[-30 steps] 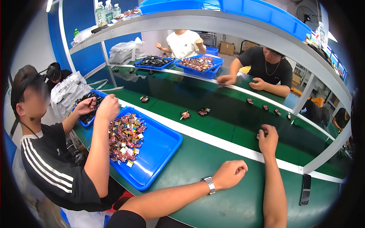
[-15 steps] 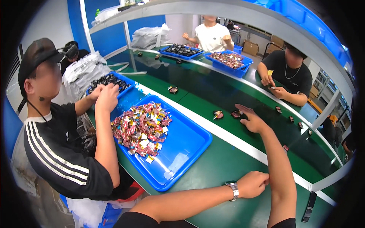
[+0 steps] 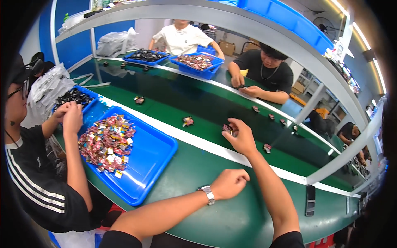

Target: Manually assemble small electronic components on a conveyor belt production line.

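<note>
My right hand (image 3: 242, 138) reaches over the belt, thumb and fingers curved around a small dark-and-pink part (image 3: 228, 130). Part of that piece is hidden by the fingers. Above the green work surface my left hand (image 3: 230, 184), with a metal watch (image 3: 207, 194) at its wrist, is curled into a loose fist with nothing visible in it. On the belt to the left lie two similar small parts, a pinkish-yellow one (image 3: 187, 121) and a darker one (image 3: 139, 100). Another pinkish part (image 3: 267, 148) lies to the right of my right hand.
A blue tray (image 3: 159, 165) holds a heap of small wrapped pieces at left. Beside it a person handles something over a bin of black parts (image 3: 73, 97). Two blue bins and two people are across the belt (image 3: 198, 99). A phone (image 3: 310, 200) lies at right; a shelf beam crosses overhead.
My view has turned right. My right hand, stretched flat over the belt before, has curled around the small part. My left hand stays curled. A person across the belt has lowered their raised hands.
</note>
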Available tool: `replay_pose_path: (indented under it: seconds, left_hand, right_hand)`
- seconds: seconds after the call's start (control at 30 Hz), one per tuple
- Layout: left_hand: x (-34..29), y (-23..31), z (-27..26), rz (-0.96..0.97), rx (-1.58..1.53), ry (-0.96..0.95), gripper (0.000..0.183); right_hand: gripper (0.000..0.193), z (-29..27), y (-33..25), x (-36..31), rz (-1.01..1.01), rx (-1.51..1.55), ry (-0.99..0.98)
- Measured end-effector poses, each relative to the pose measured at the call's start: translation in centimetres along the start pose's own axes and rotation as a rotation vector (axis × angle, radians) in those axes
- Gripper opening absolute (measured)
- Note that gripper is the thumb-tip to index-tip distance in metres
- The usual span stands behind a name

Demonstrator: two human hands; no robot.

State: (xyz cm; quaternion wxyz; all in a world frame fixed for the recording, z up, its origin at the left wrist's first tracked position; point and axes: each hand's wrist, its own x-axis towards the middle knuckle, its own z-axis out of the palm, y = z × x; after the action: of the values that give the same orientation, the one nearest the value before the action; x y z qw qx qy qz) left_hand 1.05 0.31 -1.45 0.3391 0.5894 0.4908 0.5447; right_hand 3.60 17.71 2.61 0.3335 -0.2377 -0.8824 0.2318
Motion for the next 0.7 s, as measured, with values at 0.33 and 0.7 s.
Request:
replay_pose_path:
  seconds: [0.33, 0.7]
  left_hand:
    - [0.4, 0.6, -0.6, -0.299, -0.545, -0.114, 0.043]
    - [0.4, 1.4, -0.7, -0.333, -0.563, 0.006, 0.038]
  right_hand:
    - [0.043, -5.4, -4.8, -15.9, 0.1, -0.107, 0.262]
    - [0.038, -6.9, -4.6, -16.3, -0.139, -0.065, 0.204]
